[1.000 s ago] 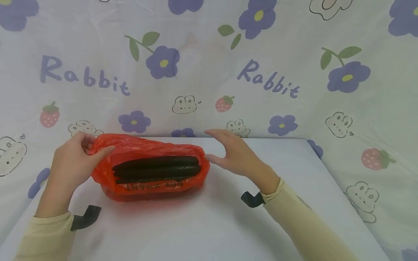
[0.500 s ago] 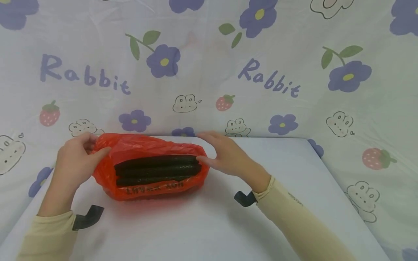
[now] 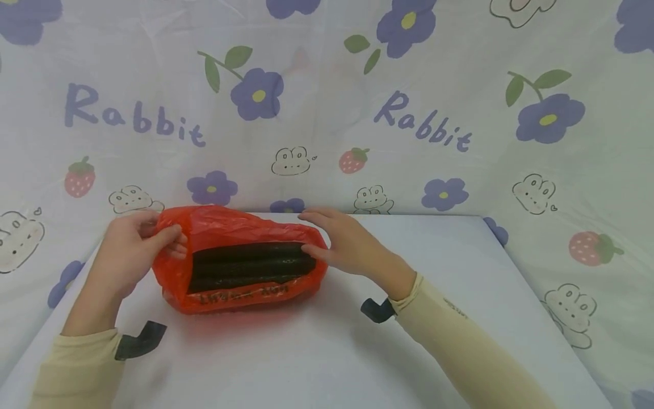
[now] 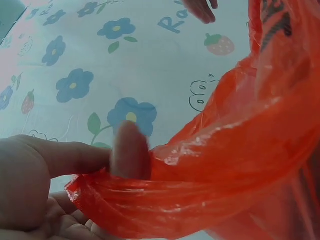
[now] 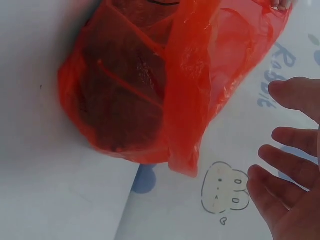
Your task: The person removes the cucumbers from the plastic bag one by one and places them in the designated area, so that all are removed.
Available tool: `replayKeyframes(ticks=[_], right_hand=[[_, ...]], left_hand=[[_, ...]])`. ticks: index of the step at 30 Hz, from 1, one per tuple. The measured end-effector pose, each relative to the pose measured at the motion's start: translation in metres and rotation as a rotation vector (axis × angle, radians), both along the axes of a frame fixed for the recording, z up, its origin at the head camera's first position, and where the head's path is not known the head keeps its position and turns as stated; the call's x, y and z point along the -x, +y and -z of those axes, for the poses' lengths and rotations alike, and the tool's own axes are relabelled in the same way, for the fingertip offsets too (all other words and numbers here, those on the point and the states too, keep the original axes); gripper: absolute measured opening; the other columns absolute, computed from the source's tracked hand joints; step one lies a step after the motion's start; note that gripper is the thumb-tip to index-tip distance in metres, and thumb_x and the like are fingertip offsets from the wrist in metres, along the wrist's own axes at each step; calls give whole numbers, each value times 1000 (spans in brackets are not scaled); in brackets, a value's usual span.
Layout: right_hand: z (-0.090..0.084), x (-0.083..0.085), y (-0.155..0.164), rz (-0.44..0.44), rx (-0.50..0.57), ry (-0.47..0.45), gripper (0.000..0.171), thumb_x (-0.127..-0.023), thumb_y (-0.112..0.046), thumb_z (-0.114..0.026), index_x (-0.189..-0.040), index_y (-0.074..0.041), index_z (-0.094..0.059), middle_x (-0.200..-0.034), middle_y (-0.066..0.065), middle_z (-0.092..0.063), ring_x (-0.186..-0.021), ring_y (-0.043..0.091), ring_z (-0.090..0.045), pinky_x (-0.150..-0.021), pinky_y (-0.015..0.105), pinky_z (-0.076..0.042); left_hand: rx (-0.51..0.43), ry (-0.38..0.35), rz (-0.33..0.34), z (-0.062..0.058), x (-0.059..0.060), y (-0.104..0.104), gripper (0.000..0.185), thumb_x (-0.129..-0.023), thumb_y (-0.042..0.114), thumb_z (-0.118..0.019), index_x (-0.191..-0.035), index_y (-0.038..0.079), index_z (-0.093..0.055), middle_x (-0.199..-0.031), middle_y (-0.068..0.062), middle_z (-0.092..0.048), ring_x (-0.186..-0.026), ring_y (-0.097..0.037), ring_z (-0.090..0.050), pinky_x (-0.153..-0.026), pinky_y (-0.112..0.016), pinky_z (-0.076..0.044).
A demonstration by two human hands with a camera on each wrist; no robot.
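Backdrop: printed cloth (image 3: 327, 102) with purple flowers, strawberries, rabbit outlines and the word "Rabbit" hangs behind and drapes past both sides of a white surface (image 3: 317, 352).

Item position: red plastic bag (image 3: 240, 258) lies on its side at the far middle of the surface, mouth turned toward the camera; long dark green vegetables (image 3: 250, 266), probably cucumbers, lie lengthwise inside, three visible as a stack.

Left hand: left hand (image 3: 130, 253) grips the bag's left rim; the left wrist view shows a thumb pressed over gathered red film (image 4: 190, 190) with the fingers (image 4: 65, 225) curled beneath it.

Right hand: right hand (image 3: 347, 244) rests against the bag's right end, fingers (image 3: 317, 216) nearly straight and laid along the rim, thumb at the side wall; the right wrist view shows the palm open and the fingers spread, gripping nothing.

Change over the last second: right hand has closed in from clear of the bag to contact at its right end; left hand has shifted inward along the rim, bunching more film.

Assessment: both hands now bracket the mouth; the bag appears steadied and its opening is being handled. Contents remain inside, unmoved.
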State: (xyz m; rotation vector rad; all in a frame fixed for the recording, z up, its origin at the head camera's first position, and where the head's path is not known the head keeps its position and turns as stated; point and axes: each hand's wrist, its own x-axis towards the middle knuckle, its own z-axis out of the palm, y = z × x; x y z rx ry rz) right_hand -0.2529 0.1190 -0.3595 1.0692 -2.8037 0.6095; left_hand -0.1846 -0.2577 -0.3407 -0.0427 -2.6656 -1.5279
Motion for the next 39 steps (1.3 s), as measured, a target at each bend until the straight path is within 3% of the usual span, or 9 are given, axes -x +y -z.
replayKeyframes(ticks=[5,9,12,15,19,21,31,39], right_hand=[[2,1,-4,-7,-2,-20,60,-101,-31,-80,-154,-13,-60,-156,8,-58,-147,27,-51,-116,49,-48],[3,2,-7,-31,-10,-38,53,-101,-29,-80,-149,-12,-65,-151,7,-61,-141,26,-55,-113,46,-52],[3,4,-11,-61,-15,-72,47,-102,-27,-79,-145,-12,-68,-141,3,-67,-132,22,-60,-110,43,-54],[4,6,-15,-77,-17,-137,45,-102,-25,-79,-144,-13,-69,-134,1,-72,-126,20,-63,-109,41,-54],[7,11,-21,-94,-25,-207,45,-102,-21,-78,-145,-11,-68,-132,4,-73,-123,25,-66,-108,42,-55],[10,14,-24,-100,-30,-232,44,-103,-18,-78,-144,-10,-68,-130,6,-74,-120,26,-67,-106,41,-56],[23,21,-43,-105,-92,-245,37,-101,-16,-80,-136,-8,-71,-123,6,-75,-116,25,-67,-107,40,-55],[31,23,-50,-84,-160,-206,42,-101,-15,-80,-140,-4,-69,-131,9,-73,-123,23,-64,-115,42,-49]], left_hand=[[-54,-7,88,2,1,-4,41,-118,23,-48,-139,-11,-60,-117,-25,-76,-94,-16,-80,-85,-18,-59],[14,-22,101,1,0,-8,47,-120,26,-37,-140,-11,-58,-130,-30,-69,-112,-34,-74,-85,-21,-60],[75,-33,89,-1,-2,-10,48,-120,29,-36,-138,-9,-59,-134,-31,-65,-119,-45,-67,-92,-33,-63],[72,-39,88,-3,-3,-10,46,-119,30,-42,-139,-7,-60,-128,-28,-70,-112,-38,-74,-93,-31,-62],[27,-34,84,-4,-3,-9,46,-116,30,-53,-144,-6,-60,-113,-20,-78,-94,-20,-81,-84,-14,-57],[13,-29,85,-4,-2,-9,46,-116,30,-55,-144,-6,-61,-109,-18,-79,-91,-15,-80,-83,-12,-56],[3,-54,88,-4,0,-5,48,-116,26,-55,-147,-10,-56,-112,-18,-79,-95,-16,-80,-87,-17,-57],[34,-53,82,-6,0,-5,47,-116,26,-55,-146,-10,-58,-112,-18,-80,-97,-17,-80,-87,-16,-57]])
